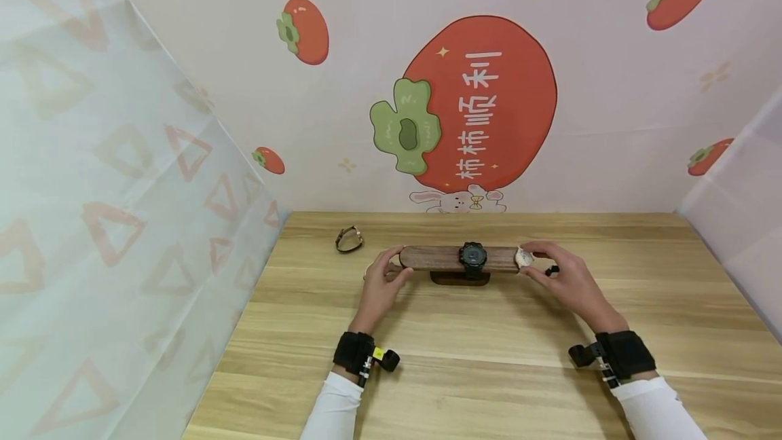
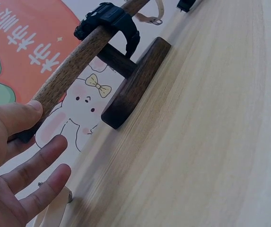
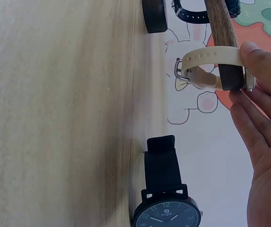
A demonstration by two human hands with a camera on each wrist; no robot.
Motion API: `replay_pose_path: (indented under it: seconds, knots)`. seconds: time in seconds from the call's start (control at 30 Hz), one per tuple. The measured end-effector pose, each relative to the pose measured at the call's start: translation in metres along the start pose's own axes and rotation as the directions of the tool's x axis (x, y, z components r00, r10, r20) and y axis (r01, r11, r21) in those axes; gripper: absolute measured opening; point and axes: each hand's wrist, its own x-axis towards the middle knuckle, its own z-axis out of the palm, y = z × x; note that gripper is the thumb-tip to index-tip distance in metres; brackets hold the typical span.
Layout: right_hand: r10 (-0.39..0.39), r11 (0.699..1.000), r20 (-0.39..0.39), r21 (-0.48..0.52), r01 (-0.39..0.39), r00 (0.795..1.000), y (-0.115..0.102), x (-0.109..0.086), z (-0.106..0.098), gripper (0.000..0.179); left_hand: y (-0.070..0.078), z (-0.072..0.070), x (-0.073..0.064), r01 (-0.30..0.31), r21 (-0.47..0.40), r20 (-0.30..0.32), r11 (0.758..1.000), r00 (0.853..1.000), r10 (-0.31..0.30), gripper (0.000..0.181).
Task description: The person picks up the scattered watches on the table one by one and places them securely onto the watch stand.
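A wooden watch stand (image 1: pixel 434 259) with a long crossbar stands on its dark base (image 1: pixel 460 279). My left hand (image 1: pixel 380 287) pinches the bar's left end, thumb on top, with the other fingers spread below in the left wrist view. Around the bar's middle hangs a chunky black watch (image 1: pixel 473 257). A watch with a cream strap (image 3: pixel 211 56) loops around the right end, buckled and hanging loose underneath. My right hand (image 1: pixel 571 280) holds this watch by its case, the thumb at the strap in the right wrist view.
A black-strapped watch (image 3: pixel 163 175) lies by the right hand. Toward the back left of the wooden table (image 1: pixel 452 372) sits a watch with a dark strap (image 1: pixel 349 240). A pale strap (image 2: pixel 55 208) is beneath the left hand. A patterned wall rises behind the table.
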Motion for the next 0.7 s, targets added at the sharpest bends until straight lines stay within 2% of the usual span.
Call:
replay_pose_path:
  seconds: [0.7]
  knots:
    - [0.013,0.999,-0.001,0.031,-0.013,1.000,0.0019,0.0007,0.0089,0.057,0.0003,0.0023,0.0013,-0.013,-0.057,-0.011,0.998,1.000,0.013,0.054]
